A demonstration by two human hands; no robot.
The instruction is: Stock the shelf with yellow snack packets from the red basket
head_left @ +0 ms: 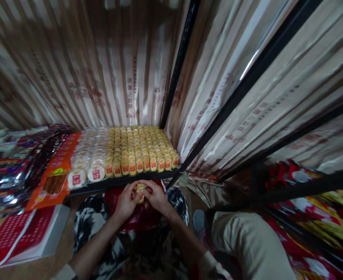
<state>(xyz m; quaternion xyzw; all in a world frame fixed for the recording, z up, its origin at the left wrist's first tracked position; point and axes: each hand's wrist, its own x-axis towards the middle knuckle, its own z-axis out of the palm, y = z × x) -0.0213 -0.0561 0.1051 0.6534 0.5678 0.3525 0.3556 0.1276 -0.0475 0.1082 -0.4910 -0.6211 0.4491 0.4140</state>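
Between my fingers is a small yellow packaged snack (140, 193) with a red and yellow label, held in front of the shelf edge. My left hand (127, 201) grips it from the left, fingers curled round its side. From the right, my right hand (156, 197) pinches the same pack with thumb and fingers. Just beyond my hands, matching yellow packs (139, 149) stand in tight rows on the dark shelf (121, 180). A red container or bag (139, 221) shows below my hands; its full shape is hidden.
Left of the yellow packs lie round white wrapped cakes (96, 171), an orange snack bag (55, 182) and dark shiny packets (8, 171). A red and white box (22, 237) is at lower left. Black shelf posts (218, 122) cross at right, near another person's leg (247, 241) and red bags (314, 206).
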